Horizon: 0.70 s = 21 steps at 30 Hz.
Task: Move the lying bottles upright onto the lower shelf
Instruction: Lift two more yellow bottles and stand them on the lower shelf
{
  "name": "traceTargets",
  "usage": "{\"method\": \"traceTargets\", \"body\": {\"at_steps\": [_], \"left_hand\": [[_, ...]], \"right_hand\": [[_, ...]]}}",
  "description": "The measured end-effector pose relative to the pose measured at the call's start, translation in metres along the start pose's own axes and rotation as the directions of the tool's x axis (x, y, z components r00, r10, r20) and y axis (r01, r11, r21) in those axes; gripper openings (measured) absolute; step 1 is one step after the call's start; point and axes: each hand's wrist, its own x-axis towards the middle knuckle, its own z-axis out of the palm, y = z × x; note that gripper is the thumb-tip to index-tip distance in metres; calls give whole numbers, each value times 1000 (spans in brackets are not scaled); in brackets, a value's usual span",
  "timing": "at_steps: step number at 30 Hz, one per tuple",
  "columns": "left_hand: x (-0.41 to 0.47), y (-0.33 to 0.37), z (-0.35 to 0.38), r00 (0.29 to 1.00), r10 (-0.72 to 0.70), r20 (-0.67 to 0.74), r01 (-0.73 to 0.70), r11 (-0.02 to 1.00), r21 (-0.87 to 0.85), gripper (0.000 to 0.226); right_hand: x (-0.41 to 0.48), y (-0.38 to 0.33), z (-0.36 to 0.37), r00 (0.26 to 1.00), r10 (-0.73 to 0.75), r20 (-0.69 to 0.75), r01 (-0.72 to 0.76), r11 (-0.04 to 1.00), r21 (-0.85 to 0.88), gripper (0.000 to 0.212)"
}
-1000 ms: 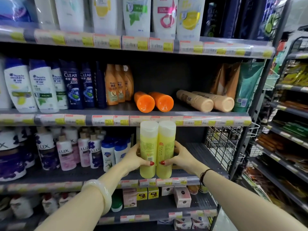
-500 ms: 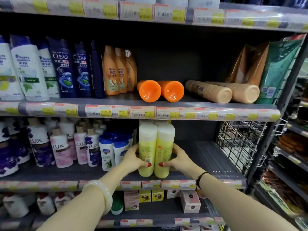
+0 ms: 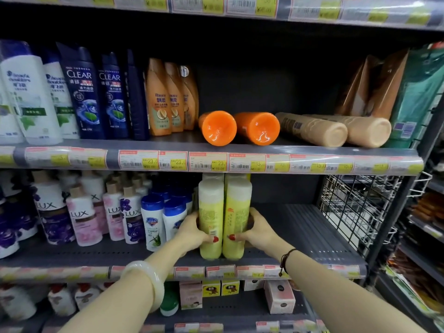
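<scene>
Two yellow bottles (image 3: 222, 216), held upright and pressed side by side, have come down since a second ago from in front of the price strip and now stand with their bases on the lower shelf (image 3: 310, 239), just behind its front edge and near the middle of its length; their caps sit tucked under the upper shelf (image 3: 168, 143). It looks as though this pair is as good as placed, with only the release left.

The left hand (image 3: 192, 233) is wrapped round the left bottle's lower half, thumb across the front and fingers behind it. The right hand (image 3: 255, 233) mirrors it on the right bottle. Both hands are closed on the bottles rather than spread, and together they squeeze the pair from the outer sides. Directly to the left, almost touching the left hand, stand blue-capped white bottles (image 3: 163, 222). To the right the lower shelf is bare as far as the wire basket (image 3: 360, 207) at its right end.

The job is judged far from finished. On the upper shelf, along its front edge, two orange bottles (image 3: 240, 128) lie on their sides with bases facing out, and two beige bottles (image 3: 336, 131) lie likewise beside them toward the right end, well above both hands.
</scene>
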Motion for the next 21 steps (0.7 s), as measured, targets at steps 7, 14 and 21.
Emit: {"method": "traceTargets", "body": {"at_steps": [7,14,21], "left_hand": [[4,1,-3,1000,-3,7,3,1000,19,74],[4,4,2,999,44,20,-45,993,109,74],[3,8,3,1000,21,8,-22,988,153,74]], "right_hand": [[5,0,2,1000,-3,14,3,1000,-8,77],[5,3,1,1000,28,11,-28,1000,-1,78],[0,3,3,998,38,-53,-44,991,-123,66]]}}
